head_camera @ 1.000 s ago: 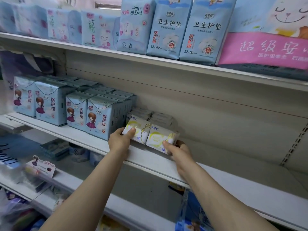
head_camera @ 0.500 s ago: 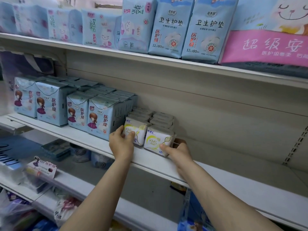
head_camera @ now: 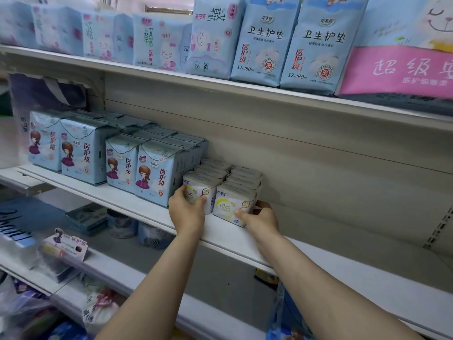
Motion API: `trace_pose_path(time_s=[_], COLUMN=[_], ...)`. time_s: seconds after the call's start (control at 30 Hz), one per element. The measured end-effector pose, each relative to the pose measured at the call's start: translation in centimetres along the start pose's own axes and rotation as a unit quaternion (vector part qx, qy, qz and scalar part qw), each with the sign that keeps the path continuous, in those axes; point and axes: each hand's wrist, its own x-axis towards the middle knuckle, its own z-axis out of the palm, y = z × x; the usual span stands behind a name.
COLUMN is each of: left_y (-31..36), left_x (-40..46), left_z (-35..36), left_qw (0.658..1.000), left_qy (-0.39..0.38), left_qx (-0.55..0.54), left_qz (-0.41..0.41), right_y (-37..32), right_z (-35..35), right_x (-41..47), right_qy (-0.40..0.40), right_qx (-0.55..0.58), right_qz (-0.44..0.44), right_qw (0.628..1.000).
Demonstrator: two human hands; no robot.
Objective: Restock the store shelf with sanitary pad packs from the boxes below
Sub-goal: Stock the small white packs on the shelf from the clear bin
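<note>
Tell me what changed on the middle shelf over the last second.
The two front white packs, left and right, were tilted back a second ago; both now stand upright, pushed back against the rows behind. The left hand still grips the left pack and the right hand the right one. The blue packs beside them have not moved.

L hand (head_camera: 186, 210) & R hand (head_camera: 260, 219) each grip a white pack on mid shelf (head_camera: 137, 204).

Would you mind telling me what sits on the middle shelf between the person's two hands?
In the head view, two white ABC KMS packs stand side by side there: the left hand grips the left pack and the right hand holds the right pack.
</note>
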Motion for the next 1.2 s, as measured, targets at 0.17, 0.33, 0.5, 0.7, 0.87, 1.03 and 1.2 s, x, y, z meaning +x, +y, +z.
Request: trace_pose_path(time_s=[0.17, 0.33, 0.5, 0.7, 0.87, 1.03, 1.2], left_y=[0.2, 0.4, 0.4, 1.2, 1.9, 2.6, 4.5], left_x=[-0.4, -0.4, -0.8, -1.6, -3.0, -6.8, -11.9], left_z=[0.5, 0.6, 0.5, 0.2, -0.4, -0.7, -0.9], left_qw=[1.000, 0.999, 0.999, 0.999, 1.000, 0.998, 0.988], left_qy=[0.015, 0.017, 0.026, 0.030, 0.022, -0.023, -0.103], left_qx=[0.027, 0.034, 0.038, 0.040, 0.008, -0.049, -0.101], left_qz=[0.003, 0.003, 0.008, 0.014, -0.006, -0.035, -0.061], right_y=[-0.2, 0.0, -0.2, -1.0, -1.7, -2.1, -2.1], right_z=[0.1, 0.2, 0.0, -0.9, -3.2, -5.7, -9.1], right_x=[0.0, 0.0, -0.2, -1.1, -2.5, -4.6, -7.5], right_qy=[0.014, 0.027, 0.021, 0.010, -0.003, -0.011, -0.018], right_qx=[-0.011, -0.015, -0.040, -0.057, -0.046, -0.037, -0.012], right_qz=[0.004, 0.012, 0.003, 0.029, 0.054, 0.058, 0.077], right_qw=[1.000, 0.999, 0.999, 0.998, 0.998, 0.998, 0.997])
